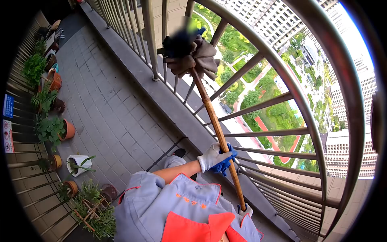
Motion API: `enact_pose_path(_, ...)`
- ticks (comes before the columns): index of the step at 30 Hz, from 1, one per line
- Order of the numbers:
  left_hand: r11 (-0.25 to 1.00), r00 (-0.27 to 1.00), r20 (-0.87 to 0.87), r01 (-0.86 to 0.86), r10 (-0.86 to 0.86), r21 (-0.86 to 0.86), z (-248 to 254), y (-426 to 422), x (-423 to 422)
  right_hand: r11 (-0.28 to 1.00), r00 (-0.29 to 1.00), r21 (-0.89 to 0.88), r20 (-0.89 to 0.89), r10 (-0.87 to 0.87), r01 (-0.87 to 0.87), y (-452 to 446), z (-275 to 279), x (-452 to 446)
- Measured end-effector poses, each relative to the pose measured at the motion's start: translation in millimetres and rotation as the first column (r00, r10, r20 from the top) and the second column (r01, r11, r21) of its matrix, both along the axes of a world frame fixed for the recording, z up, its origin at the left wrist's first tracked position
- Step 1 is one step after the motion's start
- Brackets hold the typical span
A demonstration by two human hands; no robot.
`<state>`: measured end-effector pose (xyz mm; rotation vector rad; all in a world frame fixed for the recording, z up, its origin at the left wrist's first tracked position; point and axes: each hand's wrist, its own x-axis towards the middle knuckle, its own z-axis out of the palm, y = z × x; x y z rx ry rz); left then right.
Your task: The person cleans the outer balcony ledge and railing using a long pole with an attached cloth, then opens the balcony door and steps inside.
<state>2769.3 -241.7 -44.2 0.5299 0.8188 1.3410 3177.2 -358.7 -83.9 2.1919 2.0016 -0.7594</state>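
Note:
A mop with a wooden handle (216,121) slants up from my chest toward the railing. Its head of brown cloth strips (201,56) is raised against the metal bars, with a dark, partly blurred patch at the top. My left hand (215,158), in a white glove with blue over the fingers, is closed round the lower handle. At the handle's bottom end is my right hand (246,210), also in a white glove and closed on it; my collar hides part of it.
A curved metal railing (258,60) on a low ledge (133,64) runs along my right, high above gardens and buildings. Potted plants, including a white planter (78,165) and a terracotta pot (67,130), line the opposite railing across the tiled floor (105,97).

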Motion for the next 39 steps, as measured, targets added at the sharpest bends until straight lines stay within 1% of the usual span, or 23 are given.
enact_pose_path(2,0.966,0.996,-0.051,-0.051,0.066,0.254,22,12,-14,0.995,0.998,0.095,-0.054,0.025,-0.020,15,4,-35)
enact_pose_path(3,0.959,0.993,-0.010,-0.112,0.119,0.260,23,19,-18,0.996,0.998,0.091,-0.055,0.029,-0.024,19,3,-45)
enact_pose_path(5,0.870,0.968,-0.072,-0.180,0.238,0.460,-19,32,-18,0.999,1.000,0.045,0.012,0.021,-0.022,16,2,-58)
enact_pose_path(6,0.963,0.991,-0.057,-0.100,0.118,0.250,-19,20,-19,1.000,0.999,-0.010,0.041,0.002,-0.002,14,2,-53)
enact_pose_path(9,0.965,0.965,0.096,-0.232,0.244,-0.120,-102,5,11,0.975,0.997,-0.217,0.080,-0.023,0.040,-5,-20,0)
enact_pose_path(11,0.880,0.872,-0.489,-0.229,-0.004,-0.415,-254,9,30,0.957,0.990,-0.272,0.118,-0.075,0.104,-6,-12,-8)
enact_pose_path(14,0.551,0.927,-0.272,-0.089,-0.260,-0.830,-181,14,-26,0.949,0.933,-0.312,0.324,0.155,-0.049,34,32,-154)
enact_pose_path(15,0.558,0.928,-0.270,-0.086,-0.256,-0.825,-182,14,-27,0.954,0.901,-0.272,0.372,0.224,-0.124,45,31,-178)
enact_pose_path(16,0.639,0.994,0.034,0.091,-0.101,-0.764,-183,14,-30,0.959,0.880,-0.240,0.408,0.242,-0.152,57,43,-190)
enact_pose_path(17,0.731,0.938,0.345,0.219,0.023,-0.647,-187,12,-36,0.966,0.879,-0.174,0.408,0.246,-0.189,62,38,-180)
enact_pose_path(18,0.822,0.773,0.627,0.295,0.094,-0.487,-190,8,-43,0.968,0.901,-0.157,0.362,0.239,-0.193,65,37,-171)
enact_pose_path(19,0.920,0.653,0.756,0.260,0.057,-0.293,-208,4,-39,0.970,0.917,-0.140,0.323,0.234,-0.198,66,39,-157)
enact_pose_path(20,0.882,0.869,0.465,0.076,0.170,-0.464,-160,9,-39,0.973,0.943,-0.026,0.241,0.228,-0.229,65,37,-141)
enact_pose_path(21,0.813,0.959,0.106,-0.159,0.261,-0.560,-90,13,-40,0.969,0.956,0.056,0.185,0.227,-0.241,68,31,-126)
enact_pose_path(23,0.952,0.961,0.109,-0.227,0.253,-0.206,-29,18,-39,0.966,0.990,0.229,-0.047,0.130,-0.116,67,21,-116)
enact_pose_path(24,0.978,0.978,0.045,-0.200,0.202,-0.054,3,21,-42,0.965,0.989,0.230,-0.049,0.141,-0.126,69,13,-117)
enact_pose_path(25,0.983,0.987,-0.032,-0.154,0.158,0.102,23,26,-44,0.966,0.983,0.246,-0.139,0.120,-0.083,72,8,-126)
enact_pose_path(27,0.940,0.946,-0.161,-0.238,0.282,0.245,35,29,-52,0.964,0.968,0.263,-0.228,0.106,-0.044,82,2,-135)
enact_pose_path(31,0.961,0.960,-0.093,-0.255,0.264,0.103,-47,33,-42,0.973,0.985,0.153,0.040,0.167,-0.171,78,-10,-121)
enact_pose_path(33,0.970,0.972,-0.064,-0.231,0.227,-0.078,-82,24,-34,0.979,0.953,-0.073,0.227,0.201,-0.189,76,-2,-111)
enact_pose_path(35,0.909,0.936,-0.332,-0.237,0.118,-0.344,-165,28,-27,0.972,0.953,-0.209,0.255,0.163,-0.110,81,32,-138)
enact_pose_path(37,0.753,0.713,-0.682,-0.355,-0.165,-0.554,-248,41,-45,0.947,0.945,-0.284,0.238,0.224,-0.152,96,49,-195)
enact_pose_path(39,0.556,0.984,-0.156,-0.082,-0.086,-0.827,-186,36,-94,0.933,0.927,-0.239,0.198,0.318,-0.269,104,37,-242)
